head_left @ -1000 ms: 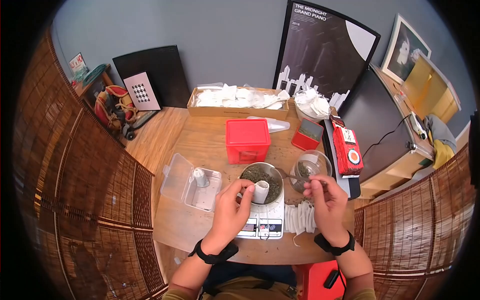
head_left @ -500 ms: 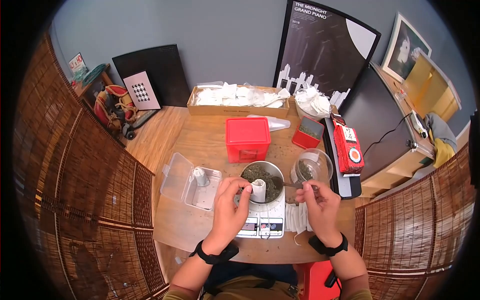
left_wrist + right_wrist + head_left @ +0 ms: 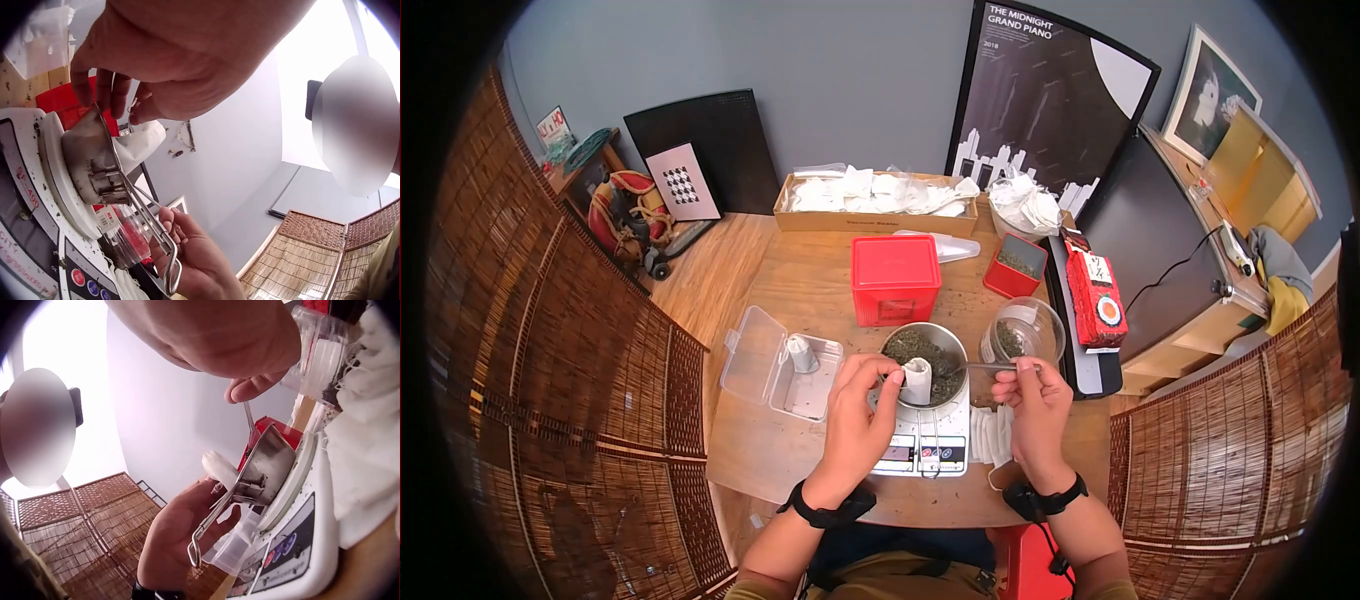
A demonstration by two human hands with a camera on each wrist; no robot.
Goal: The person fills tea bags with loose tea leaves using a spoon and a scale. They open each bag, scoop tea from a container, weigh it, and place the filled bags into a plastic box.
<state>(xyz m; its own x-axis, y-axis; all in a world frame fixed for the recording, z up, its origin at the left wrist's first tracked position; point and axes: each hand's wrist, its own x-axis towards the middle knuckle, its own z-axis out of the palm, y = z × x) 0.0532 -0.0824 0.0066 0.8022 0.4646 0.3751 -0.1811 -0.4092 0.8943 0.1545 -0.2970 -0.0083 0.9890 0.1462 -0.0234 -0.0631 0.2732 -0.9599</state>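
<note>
Small white tea bag (image 3: 918,381) upright over the metal bowl (image 3: 925,350) of loose tea on the scale (image 3: 920,440), pinched by left hand (image 3: 857,415); just to its right, spoon (image 3: 985,367) lying sideways, grasped by right hand (image 3: 1030,405).

A room at home, probably, used for small-scale tea packing: a wooden worktop (image 3: 810,275) carries a digital scale (image 3: 922,447), a pan of loose leaves (image 3: 920,352) and a far cardboard box of empty bags (image 3: 875,203), with a framed poster (image 3: 1045,95) leaning against the grey wall and woven bamboo screens (image 3: 560,330) at the sides.
</note>
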